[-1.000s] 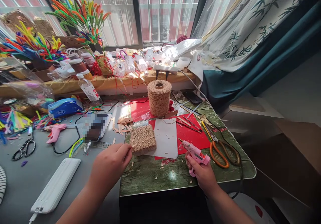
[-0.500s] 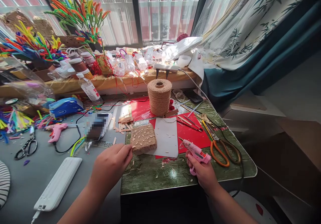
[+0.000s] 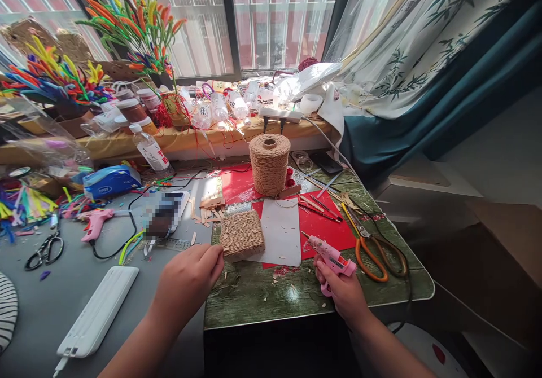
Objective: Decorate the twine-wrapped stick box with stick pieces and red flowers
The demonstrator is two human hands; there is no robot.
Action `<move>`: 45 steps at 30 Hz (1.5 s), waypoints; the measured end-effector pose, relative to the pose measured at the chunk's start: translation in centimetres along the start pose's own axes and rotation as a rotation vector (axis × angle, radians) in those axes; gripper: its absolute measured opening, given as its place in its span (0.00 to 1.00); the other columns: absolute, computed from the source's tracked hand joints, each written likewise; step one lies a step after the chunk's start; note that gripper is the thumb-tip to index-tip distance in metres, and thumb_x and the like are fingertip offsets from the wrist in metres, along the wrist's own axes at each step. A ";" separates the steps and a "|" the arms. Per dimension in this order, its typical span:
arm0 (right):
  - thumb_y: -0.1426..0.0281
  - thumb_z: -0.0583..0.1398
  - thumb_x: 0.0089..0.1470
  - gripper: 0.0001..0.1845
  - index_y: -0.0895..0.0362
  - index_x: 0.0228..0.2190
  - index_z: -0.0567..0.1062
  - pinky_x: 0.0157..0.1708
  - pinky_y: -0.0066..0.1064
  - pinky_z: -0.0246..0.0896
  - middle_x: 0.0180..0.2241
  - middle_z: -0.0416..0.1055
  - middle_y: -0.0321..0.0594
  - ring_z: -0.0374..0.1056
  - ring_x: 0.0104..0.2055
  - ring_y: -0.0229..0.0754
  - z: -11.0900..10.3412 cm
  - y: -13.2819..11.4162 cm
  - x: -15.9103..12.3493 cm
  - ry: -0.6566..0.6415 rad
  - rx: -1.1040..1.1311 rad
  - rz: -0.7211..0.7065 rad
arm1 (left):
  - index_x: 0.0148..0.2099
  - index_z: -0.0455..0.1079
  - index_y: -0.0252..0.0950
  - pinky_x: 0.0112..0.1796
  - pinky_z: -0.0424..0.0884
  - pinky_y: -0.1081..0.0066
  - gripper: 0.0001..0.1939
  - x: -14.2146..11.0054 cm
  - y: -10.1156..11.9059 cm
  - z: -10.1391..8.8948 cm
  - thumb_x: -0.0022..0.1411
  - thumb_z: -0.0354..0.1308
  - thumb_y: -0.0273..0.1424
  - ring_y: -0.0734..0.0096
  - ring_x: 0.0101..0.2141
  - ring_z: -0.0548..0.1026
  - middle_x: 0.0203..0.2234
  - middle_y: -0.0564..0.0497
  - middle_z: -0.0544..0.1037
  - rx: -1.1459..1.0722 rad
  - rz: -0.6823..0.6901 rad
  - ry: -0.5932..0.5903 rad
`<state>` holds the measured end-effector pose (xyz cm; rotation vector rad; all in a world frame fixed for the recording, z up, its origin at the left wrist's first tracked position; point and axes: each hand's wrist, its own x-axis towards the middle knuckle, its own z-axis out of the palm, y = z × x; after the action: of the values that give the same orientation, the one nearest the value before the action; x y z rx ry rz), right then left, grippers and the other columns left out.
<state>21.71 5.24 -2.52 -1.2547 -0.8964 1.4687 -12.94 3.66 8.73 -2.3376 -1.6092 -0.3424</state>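
Gripping the pink glue gun (image 3: 332,256), right fingers (image 3: 322,271) curl.

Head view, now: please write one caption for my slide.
Left hand beside a twine-wrapped block; right hand holding a pink plastic glue gun.

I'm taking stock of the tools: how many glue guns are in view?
2. The pink glue gun is in the right hand; the second glue gun lies on the grey tabletop, beside the black-handled scissors. More may be hidden.
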 end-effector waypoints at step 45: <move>0.52 0.69 0.54 0.21 0.57 0.38 0.79 0.21 0.28 0.53 0.22 0.64 0.34 0.58 0.24 0.37 0.0 -0.3 0.0 0.010 -0.062 -0.049 | 0.39 0.74 0.42 0.30 0.63 0.69 0.12 1.3 0.5 -0.3 0.71 0.53 0.39 0.68 0.28 0.74 0.27 0.55 0.77 -0.328 -0.319 -0.107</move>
<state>21.74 5.31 -2.27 -1.2755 -0.9663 1.4040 -12.08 4.50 9.43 -2.3526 -2.1264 -0.5979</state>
